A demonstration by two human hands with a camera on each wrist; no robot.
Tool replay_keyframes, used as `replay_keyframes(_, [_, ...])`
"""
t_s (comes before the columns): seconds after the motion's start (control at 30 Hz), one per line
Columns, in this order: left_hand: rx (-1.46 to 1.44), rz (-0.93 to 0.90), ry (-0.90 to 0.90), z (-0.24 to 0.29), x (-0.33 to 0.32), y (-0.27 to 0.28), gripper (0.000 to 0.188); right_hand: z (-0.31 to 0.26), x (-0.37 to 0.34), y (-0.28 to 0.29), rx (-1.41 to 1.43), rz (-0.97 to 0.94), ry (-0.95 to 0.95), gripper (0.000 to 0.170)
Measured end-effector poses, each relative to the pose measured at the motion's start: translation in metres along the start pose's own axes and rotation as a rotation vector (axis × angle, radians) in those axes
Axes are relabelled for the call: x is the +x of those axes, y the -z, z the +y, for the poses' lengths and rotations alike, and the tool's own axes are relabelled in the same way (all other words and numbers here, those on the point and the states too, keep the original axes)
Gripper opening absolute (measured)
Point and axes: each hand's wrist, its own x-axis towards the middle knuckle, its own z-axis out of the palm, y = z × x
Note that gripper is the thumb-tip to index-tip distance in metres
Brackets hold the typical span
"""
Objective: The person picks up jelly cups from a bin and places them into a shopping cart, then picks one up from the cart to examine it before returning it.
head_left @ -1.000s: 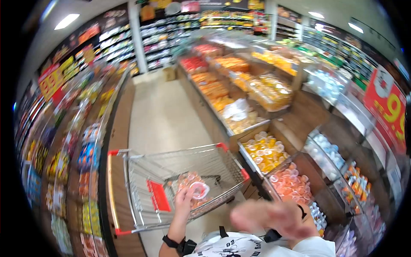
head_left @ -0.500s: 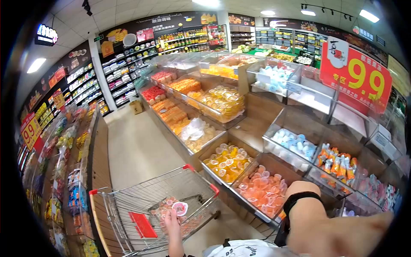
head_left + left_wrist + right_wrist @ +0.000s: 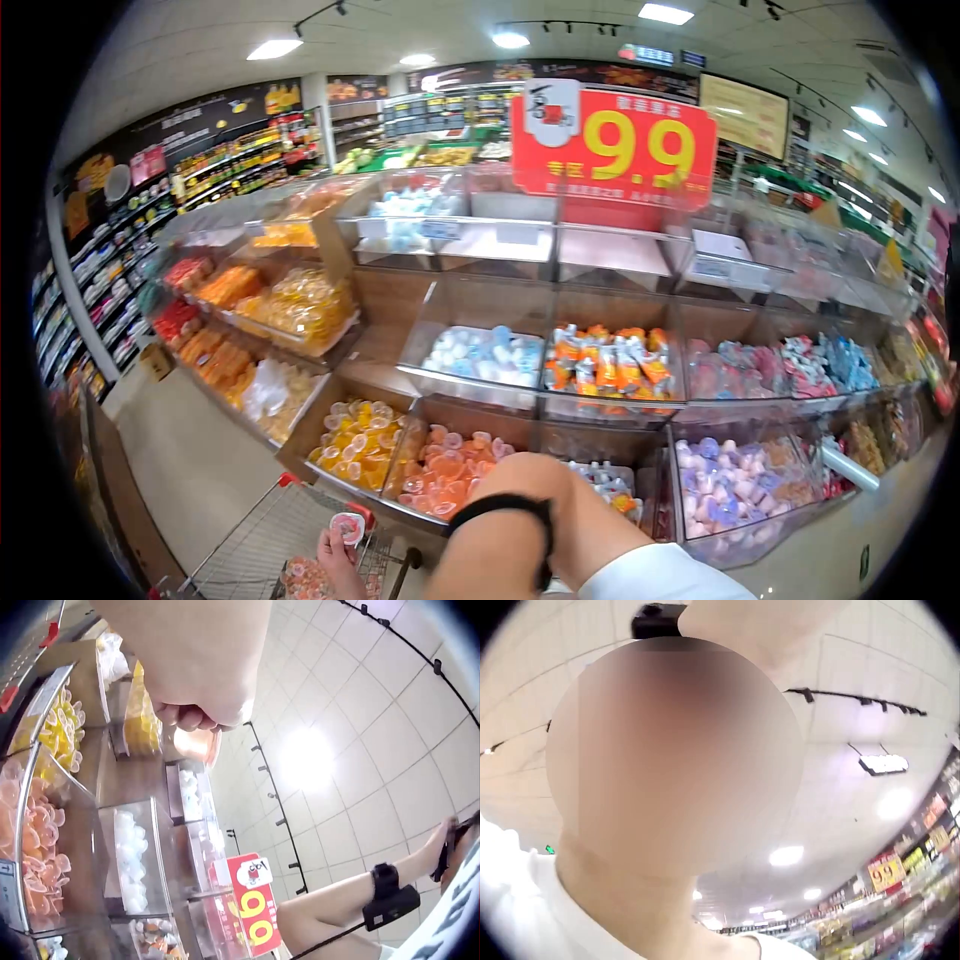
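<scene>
Low in the head view, my left hand [image 3: 340,562] pinches a round lidded jelly cup [image 3: 348,528] above the cart. In the left wrist view, the curled fingers [image 3: 187,718] are beside the cup [image 3: 199,745], which they partly cover. A bag of pink cups [image 3: 304,578] lies in the shopping cart [image 3: 236,524]. My right arm is bent up, its strapped forearm crossing the head view's lower middle. Beside my head is my right hand [image 3: 444,844], its fingers mostly hidden; at the top of the right wrist view the hand [image 3: 761,634] shows only in part.
Beyond the cart stand clear bins of yellow cups [image 3: 358,440], pink cups [image 3: 452,468], white-blue sweets [image 3: 485,352] and orange packs [image 3: 608,362]. Purple and pink sweets [image 3: 730,485] lie to the right. A red price sign [image 3: 612,145] rises above. Floor [image 3: 195,440] runs along the left.
The head view has turned right, shifting cart and bins leftward. My right hand has left the head view, its arm folded toward my head. My left hand keeps its hold on the cup.
</scene>
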Motion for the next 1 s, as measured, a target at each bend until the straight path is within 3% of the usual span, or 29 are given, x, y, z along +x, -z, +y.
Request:
replay_keyframes(0.23, [-0.123,-0.117,-0.075,0.04,0.0,-0.041,0.014,0.027,-0.035,0.013,-0.253,-0.219,-0.102,0.016])
replay_keyframes(0.3, [-0.349,-0.052,0.078,0.063,0.001,-0.051,0.015,0.039,-0.044,0.008,-0.259,-0.235,-0.118,0.016])
replay_keyframes(0.33, [-0.246,-0.083,-0.057,0.076,0.002,-0.056,0.016,0.053,-0.065,0.029,-0.445,-0.215,-0.263,0.027])
replay_keyframes(0.37, [-0.134,-0.105,-0.183,0.088,0.003,-0.063,0.019,0.067,-0.085,0.04,-0.533,-0.002,-0.43,0.025])
replay_keyframes(0.4, [-0.228,-0.194,-0.275,0.098,0.0,-0.076,0.028,0.071,-0.086,0.049,-0.646,0.206,-0.548,0.02])
replay_keyframes(0.43, [-0.247,-0.302,-0.328,0.1,0.001,-0.081,0.028,0.085,-0.098,0.062,-0.528,0.342,-0.628,0.017])
replay_keyframes(0.47, [-0.085,-0.236,-0.381,0.109,-0.004,-0.096,0.025,0.093,-0.102,0.065,-0.55,0.451,-0.644,0.025])
replay_keyframes(0.5, [0.167,-0.231,-0.582,0.1,0.002,-0.096,0.024,0.089,-0.104,0.068,-0.529,0.378,-0.708,0.023])
replay_keyframes(0.53, [0.094,-0.204,-0.534,0.103,-0.004,-0.113,0.023,0.085,-0.105,0.072,-0.517,0.304,-0.758,0.022])
replay_keyframes(0.6, [0.023,-0.315,-0.345,0.111,-0.014,-0.127,0.02,0.082,-0.104,0.072,-0.535,0.289,-0.804,0.024])
replay_keyframes(0.77, [-0.157,-0.466,-0.073,0.107,-0.024,-0.133,0.023,0.076,-0.11,0.07,-0.367,0.386,-0.879,0.025])
replay_keyframes(0.87, [-0.208,-0.527,-0.011,0.111,-0.029,-0.129,0.024,0.077,-0.113,0.069,-0.238,0.416,-0.843,0.023])
replay_keyframes(1.0, [-0.159,-0.516,-0.114,0.117,-0.037,-0.127,0.024,0.083,-0.115,0.063,0.022,0.553,-0.861,0.021])
